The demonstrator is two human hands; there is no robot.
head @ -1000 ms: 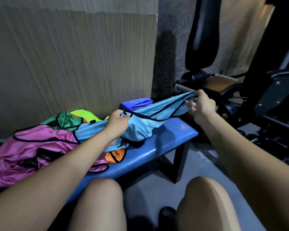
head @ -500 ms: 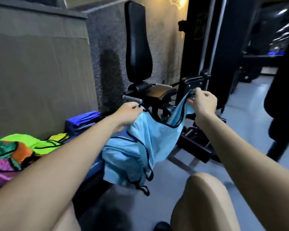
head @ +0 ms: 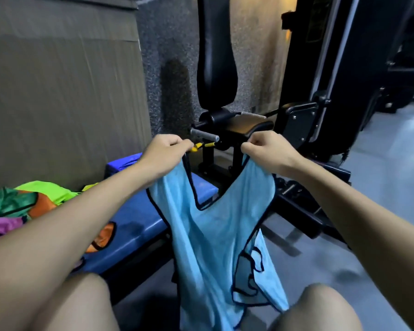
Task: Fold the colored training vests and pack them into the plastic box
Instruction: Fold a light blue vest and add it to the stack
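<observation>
Both hands [head: 212,154] hold up the light-blue vest [head: 208,235] (by its shoulder straps).

Light-blue vest [head: 208,237], dark trim; blue bench [head: 139,216]; green, orange, magenta vests [head: 22,206].

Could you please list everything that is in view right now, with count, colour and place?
light blue vest: one, light blue with dark trim, hanging by its shoulder straps between the knees
vest pile: several, green, lime, orange and magenta, crumpled on the bench at left
folded blue vest: one, royal blue, at the bench's far end by the wall
bench: one, blue padded top, left of centre
cardboard sheet: one, brown, upright behind the bench
gym machine: one, black with a tan seat, straight ahead
left hand: one, grips the left strap
right hand: one, grips the right strap
knees: two, bare, bottom edge
</observation>
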